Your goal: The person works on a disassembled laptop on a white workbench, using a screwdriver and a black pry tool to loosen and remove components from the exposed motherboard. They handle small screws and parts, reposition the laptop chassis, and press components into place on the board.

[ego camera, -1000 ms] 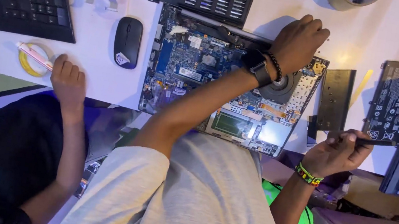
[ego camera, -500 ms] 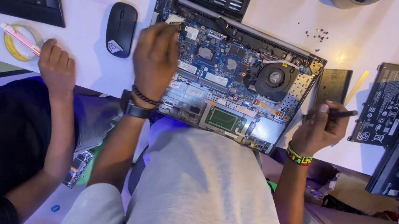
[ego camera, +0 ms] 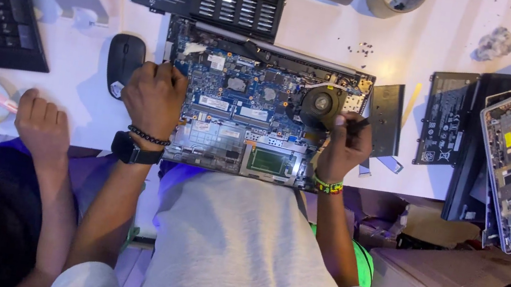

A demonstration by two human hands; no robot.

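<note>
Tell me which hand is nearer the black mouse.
Left. The left hand rests on the opened laptop's left edge, just beside the black mouse; the right hand holds a dark tool across the board.

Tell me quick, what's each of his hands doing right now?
Left hand: resting palm-down on the opened laptop, holding nothing.
Right hand: closed around a dark tool by the fan.

Right hand [ego camera: 344,147] moved onto the fan [ego camera: 322,104], left hand [ego camera: 153,97] shifted to laptop's left edge
</note>
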